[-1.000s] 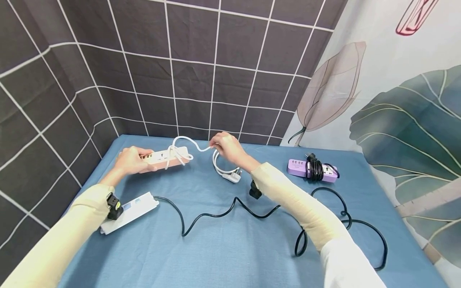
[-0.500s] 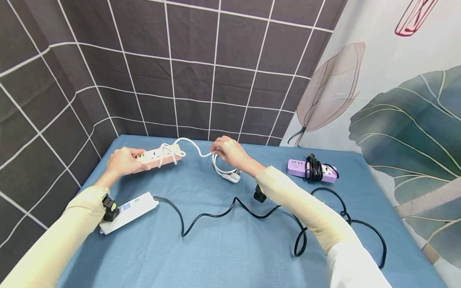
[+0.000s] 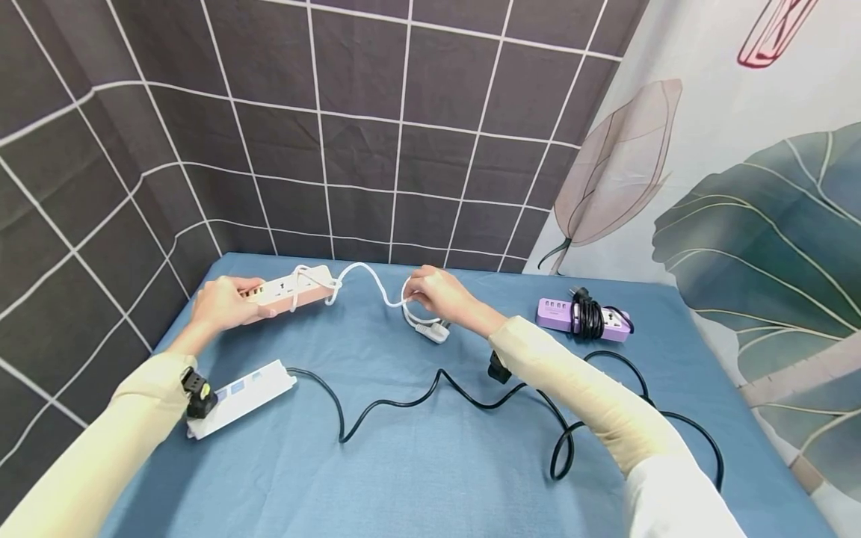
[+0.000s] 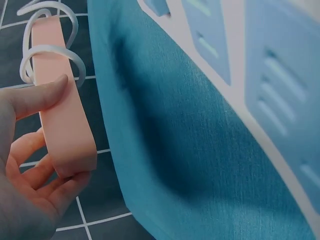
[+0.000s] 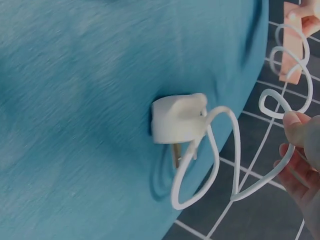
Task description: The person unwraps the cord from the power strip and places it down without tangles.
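My left hand [image 3: 220, 302] grips one end of a pink power strip [image 3: 296, 300], raised over the table at the far left. In the left wrist view, the thumb lies on the strip's pink underside [image 4: 70, 120] and the fingers curl around its end. Loose turns of white cord [image 3: 377, 282] loop around the strip's other end. My right hand [image 3: 440, 293] pinches that cord between thumb and fingers to the right of the strip. Beyond the pinch, the cord bends down to its white plug [image 5: 175, 120], which lies on the blue cloth with its pins showing.
A white power strip [image 3: 252, 394] lies at the left, below my left wrist. Its black cord [image 3: 403, 403] winds rightward across the blue-covered table [image 3: 417, 478], passing under my right sleeve. A purple power strip [image 3: 554, 315], bound with black cord [image 3: 587, 317], lies at the right back.
My left hand has moved slightly left with the pink power strip. My right hand has moved a little right and nearer to me, and the stretch of white cord between them spans wider.
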`<state>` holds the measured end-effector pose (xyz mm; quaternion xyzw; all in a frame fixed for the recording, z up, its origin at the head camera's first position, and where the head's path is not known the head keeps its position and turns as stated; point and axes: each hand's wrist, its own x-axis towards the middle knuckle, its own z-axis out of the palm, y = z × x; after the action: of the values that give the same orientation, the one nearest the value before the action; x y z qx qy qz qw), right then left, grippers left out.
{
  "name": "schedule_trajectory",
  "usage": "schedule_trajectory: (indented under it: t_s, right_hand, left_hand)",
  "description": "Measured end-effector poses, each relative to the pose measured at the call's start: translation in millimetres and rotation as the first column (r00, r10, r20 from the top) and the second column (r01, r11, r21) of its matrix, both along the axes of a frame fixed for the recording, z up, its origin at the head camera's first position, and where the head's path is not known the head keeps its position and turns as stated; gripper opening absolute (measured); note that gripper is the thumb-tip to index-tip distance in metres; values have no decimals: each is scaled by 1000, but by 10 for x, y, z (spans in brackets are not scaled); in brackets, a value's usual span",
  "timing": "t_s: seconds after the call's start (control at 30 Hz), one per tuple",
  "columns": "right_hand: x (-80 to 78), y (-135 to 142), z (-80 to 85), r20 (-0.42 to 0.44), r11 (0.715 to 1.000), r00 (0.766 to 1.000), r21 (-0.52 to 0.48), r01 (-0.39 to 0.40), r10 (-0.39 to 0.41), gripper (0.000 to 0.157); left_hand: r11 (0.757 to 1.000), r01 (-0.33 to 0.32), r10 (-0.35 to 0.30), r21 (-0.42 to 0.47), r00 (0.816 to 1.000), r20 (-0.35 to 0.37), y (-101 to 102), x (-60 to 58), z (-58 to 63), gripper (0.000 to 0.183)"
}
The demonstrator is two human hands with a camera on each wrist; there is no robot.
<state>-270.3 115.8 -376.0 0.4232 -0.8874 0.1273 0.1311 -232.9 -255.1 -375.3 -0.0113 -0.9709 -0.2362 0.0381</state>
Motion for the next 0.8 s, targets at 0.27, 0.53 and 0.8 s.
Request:
schedule_trajectory:
  t_s: [0.27, 0.53, 0.8]
  right_hand:
    - [-67, 92, -94, 58, 999, 998, 39, 37, -40, 9]
    - [-143, 104, -121, 118, 993, 987, 53, 101, -107, 13]
    - [-160, -8, -94, 104, 998, 993, -11, 63, -62, 27]
  left_hand:
    - [1000, 26, -26, 7, 999, -44, 33, 30, 23, 58]
    - [999, 51, -51, 8, 997, -52, 68, 49, 86, 59]
    - [997, 83, -82, 9, 995, -61, 133, 78, 131, 63]
